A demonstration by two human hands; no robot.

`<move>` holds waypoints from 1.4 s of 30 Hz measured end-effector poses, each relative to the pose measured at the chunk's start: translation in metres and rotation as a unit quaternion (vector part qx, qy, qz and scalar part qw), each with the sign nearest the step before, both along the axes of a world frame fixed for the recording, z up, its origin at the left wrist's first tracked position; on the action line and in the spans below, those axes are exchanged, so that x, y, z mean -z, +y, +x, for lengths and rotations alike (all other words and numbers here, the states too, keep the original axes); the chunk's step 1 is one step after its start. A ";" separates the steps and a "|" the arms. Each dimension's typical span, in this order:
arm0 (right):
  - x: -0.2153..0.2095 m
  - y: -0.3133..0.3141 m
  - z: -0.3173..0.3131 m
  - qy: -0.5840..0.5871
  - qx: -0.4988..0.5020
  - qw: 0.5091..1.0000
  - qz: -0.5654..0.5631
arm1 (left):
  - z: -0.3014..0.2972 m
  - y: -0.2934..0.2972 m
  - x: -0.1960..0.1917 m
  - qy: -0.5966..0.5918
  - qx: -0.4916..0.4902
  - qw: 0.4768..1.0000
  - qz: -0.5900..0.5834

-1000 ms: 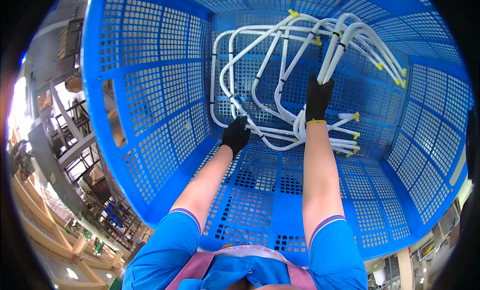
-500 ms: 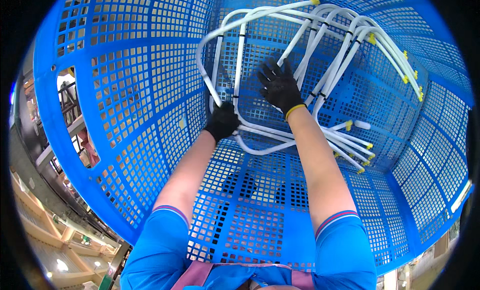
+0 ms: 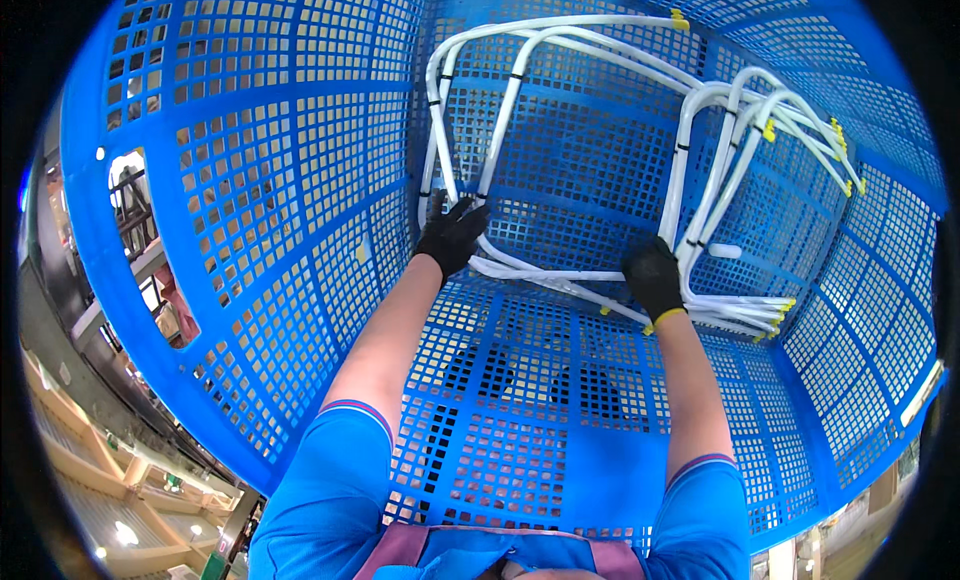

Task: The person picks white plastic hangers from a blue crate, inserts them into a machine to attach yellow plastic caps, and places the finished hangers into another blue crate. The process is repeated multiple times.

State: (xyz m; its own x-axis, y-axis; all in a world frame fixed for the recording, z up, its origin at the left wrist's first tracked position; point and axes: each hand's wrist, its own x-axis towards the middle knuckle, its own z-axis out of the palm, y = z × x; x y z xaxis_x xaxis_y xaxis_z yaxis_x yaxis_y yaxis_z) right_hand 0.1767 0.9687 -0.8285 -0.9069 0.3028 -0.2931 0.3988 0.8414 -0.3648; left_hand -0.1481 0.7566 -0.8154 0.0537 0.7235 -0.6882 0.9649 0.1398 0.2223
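I look down into a deep blue perforated plastic crate (image 3: 250, 230). A bundle of bent white tubes (image 3: 600, 140) with black bands and yellow end caps lies inside it. My left hand (image 3: 452, 236), in a black glove, grips the bend of the tubes at the crate's left wall. My right hand (image 3: 655, 276), also in a black glove, is closed around the white tubes on the right, where several of them curve upward. Both bare forearms reach in from blue short sleeves at the lower edge.
The crate's lattice walls rise all around my arms, with a handle opening (image 3: 135, 195) in the left wall. Beyond the left rim I see shelving and a tan floor (image 3: 90, 460) far below.
My right hand has moved from the upper middle of the bundle down to its right side. The left hand has slid along the left bend. The tubes now lie more spread out.
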 end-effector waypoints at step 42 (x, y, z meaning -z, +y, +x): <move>-0.603 -0.427 0.092 0.100 0.667 0.738 -0.033 | 0.019 0.018 -0.415 -0.151 0.368 0.916 -0.049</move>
State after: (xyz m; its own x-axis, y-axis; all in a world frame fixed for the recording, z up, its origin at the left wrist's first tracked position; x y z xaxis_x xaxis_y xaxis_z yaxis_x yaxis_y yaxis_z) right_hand 0.2685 0.5422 -0.2260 0.1573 0.9560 -0.2476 0.7884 -0.2725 -0.5515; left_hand -0.1291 0.7742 -0.4007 0.7004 0.3508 -0.6216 0.7029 -0.4902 0.5155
